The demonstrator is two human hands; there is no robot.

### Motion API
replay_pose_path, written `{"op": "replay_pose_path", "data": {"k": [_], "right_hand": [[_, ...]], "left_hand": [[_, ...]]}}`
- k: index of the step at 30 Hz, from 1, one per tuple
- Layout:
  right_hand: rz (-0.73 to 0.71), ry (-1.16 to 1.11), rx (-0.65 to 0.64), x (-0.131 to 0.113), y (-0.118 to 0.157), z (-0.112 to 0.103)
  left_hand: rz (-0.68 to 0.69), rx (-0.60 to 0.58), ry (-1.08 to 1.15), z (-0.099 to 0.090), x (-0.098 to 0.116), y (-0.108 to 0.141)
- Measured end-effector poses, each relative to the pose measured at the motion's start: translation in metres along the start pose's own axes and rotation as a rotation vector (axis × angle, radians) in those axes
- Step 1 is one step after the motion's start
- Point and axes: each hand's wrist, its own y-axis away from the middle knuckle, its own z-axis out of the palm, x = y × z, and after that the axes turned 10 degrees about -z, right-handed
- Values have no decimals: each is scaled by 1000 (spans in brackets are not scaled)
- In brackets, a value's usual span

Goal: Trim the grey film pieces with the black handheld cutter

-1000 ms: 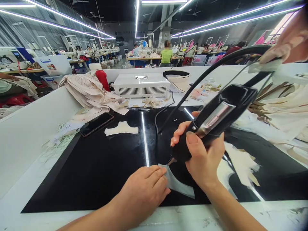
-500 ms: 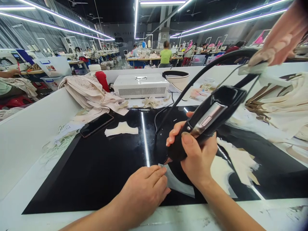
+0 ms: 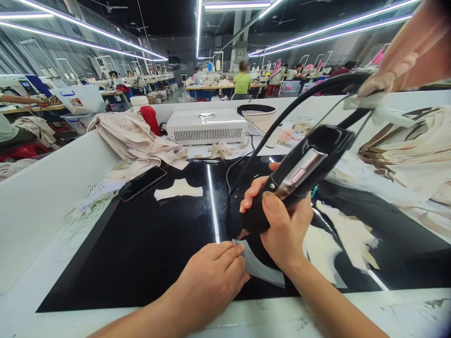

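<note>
My right hand [image 3: 283, 220] is wrapped round a black handheld tool [image 3: 299, 176] with a silver panel, tilted so its copper-coloured tip points down-left. My left hand [image 3: 214, 277] has its fingers pressed together on the left end of a curved grey-white strip [image 3: 262, 265], which lies on the black mat [image 3: 141, 253]. The tool's tip is close to that end, just above my left fingertips; whether it touches cannot be seen. Cream fabric pieces [image 3: 322, 249] lie to the right of my right wrist. Another cream piece [image 3: 179, 188] rests at the mat's back left.
A phone [image 3: 143, 183] lies at the mat's left edge beside piled beige fabric [image 3: 130, 136]. Behind stands a white vented box [image 3: 207, 125]. A black cable [image 3: 282, 122] arches from the tool, near a blurred hand [image 3: 398, 70] at upper right. More fabric [image 3: 419, 145] sits right.
The tool and my right hand have shifted slightly left. The blurred hand at upper right has moved a little left too. My left hand stays on the strip.
</note>
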Motion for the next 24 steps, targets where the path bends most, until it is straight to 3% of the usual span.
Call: {"op": "replay_pose_path", "data": {"k": [12,24], "right_hand": [[-11,17,-25,1,-1,1],[7,190,27,-55,6,-44]], "left_hand": [[11,15,8,-3,1,-2],[22,-14,50,-13,-2,-4]]}}
